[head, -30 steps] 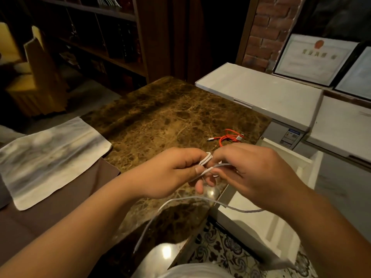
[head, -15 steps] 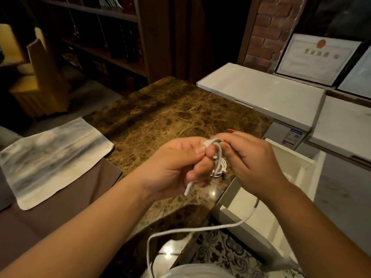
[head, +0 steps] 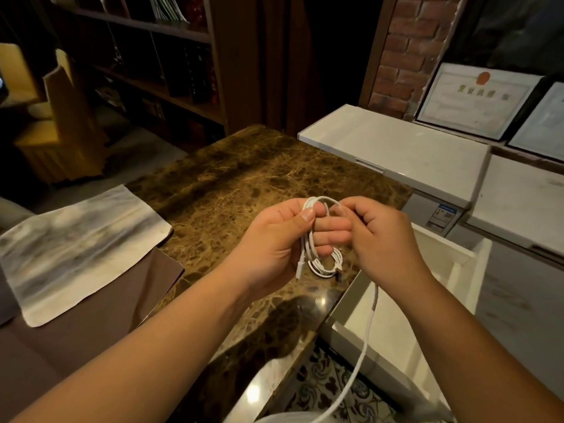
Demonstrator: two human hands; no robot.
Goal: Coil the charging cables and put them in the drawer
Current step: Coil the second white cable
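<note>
My left hand (head: 274, 242) pinches a white charging cable (head: 308, 248) that is looped around its fingers, one plug end hanging down below the thumb. My right hand (head: 384, 239) grips the same cable at the top of the loop; the loose tail (head: 370, 325) runs from under that hand down toward the bottom of the view. A second white cable coil (head: 328, 265) lies on the marble tabletop (head: 244, 184) just below the hands. The white drawer (head: 451, 270) stands open at the table's right edge, under my right wrist. My hands hide the orange cable.
A grey cloth (head: 73, 248) lies on a brown mat at the left. White cabinets (head: 396, 154) with framed certificates (head: 476, 99) stand at the right rear. Dark bookshelves (head: 158, 71) and a wooden chair (head: 61, 126) are behind the table. Patterned floor tiles show below.
The loop around my left fingers has grown by a turn. Both hands have lifted slightly, and the loose tail has shortened and swung right over the drawer. The orange cable has gone out of sight.
</note>
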